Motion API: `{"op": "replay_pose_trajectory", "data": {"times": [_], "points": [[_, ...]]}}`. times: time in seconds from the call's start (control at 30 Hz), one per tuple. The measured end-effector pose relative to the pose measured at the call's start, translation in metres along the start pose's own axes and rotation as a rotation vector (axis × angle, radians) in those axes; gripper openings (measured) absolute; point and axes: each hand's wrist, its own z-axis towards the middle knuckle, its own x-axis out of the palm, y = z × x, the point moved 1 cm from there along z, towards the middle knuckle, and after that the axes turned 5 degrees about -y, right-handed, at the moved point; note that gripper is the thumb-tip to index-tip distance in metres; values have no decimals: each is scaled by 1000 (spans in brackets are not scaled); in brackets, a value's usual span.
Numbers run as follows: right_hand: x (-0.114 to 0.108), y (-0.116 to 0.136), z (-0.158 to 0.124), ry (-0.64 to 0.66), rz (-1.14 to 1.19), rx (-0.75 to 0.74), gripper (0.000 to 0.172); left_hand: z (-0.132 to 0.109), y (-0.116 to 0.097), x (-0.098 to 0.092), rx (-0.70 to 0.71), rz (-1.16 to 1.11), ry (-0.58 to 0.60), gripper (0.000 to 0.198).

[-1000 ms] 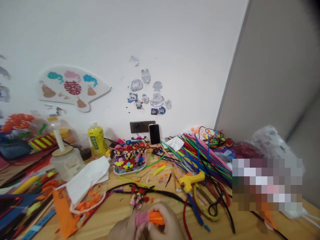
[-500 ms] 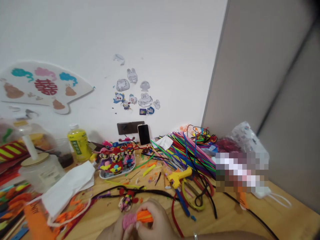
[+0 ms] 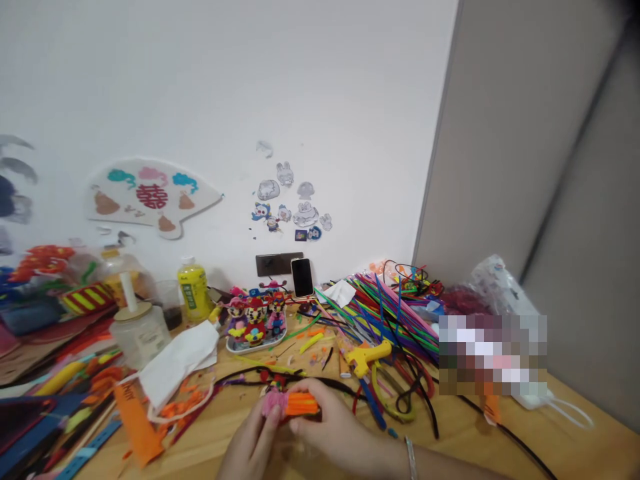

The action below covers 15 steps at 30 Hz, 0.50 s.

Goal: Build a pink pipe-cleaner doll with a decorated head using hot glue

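Low in the middle, both my hands close around a small craft piece (image 3: 302, 403), fuzzy pink at one end and striped orange at the other. My left hand (image 3: 256, 433) pinches its pink end, the thumb laid along it. Fingers of my right hand (image 3: 325, 417) grip the orange end. Directly behind the piece lies a small colourful figure (image 3: 276, 383), mostly hidden by my hands. Farther back, several similar figures (image 3: 256, 319) stand on a white-rimmed tray (image 3: 235, 348).
To the right are a yellow glue gun (image 3: 369, 357) and a heap of coloured pipe cleaners (image 3: 395, 313). A phone (image 3: 301, 278) leans on the wall. On the left are a white mask (image 3: 177, 363), a pump jar (image 3: 140, 333) and a yellow bottle (image 3: 194, 290).
The view has shifted, so the table appears farther right and more of its left side shows. Both hands keep hold of the craft piece, now covering more of the figure behind.
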Motion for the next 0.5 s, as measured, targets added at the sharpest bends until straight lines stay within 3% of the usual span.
{"op": "replay_pose_trajectory", "data": {"times": [0.23,0.4,0.5], "points": [[-4,10,-1,25,99,6,45,-7,-7,20,-130,-279,-59,44],[-7,15,-6,56,-303,-81,58,0,-13,27,-168,-336,-81,44],[-25,18,5,-9,-605,-183,61,4,-14,19,-213,-341,-119,39]]}}
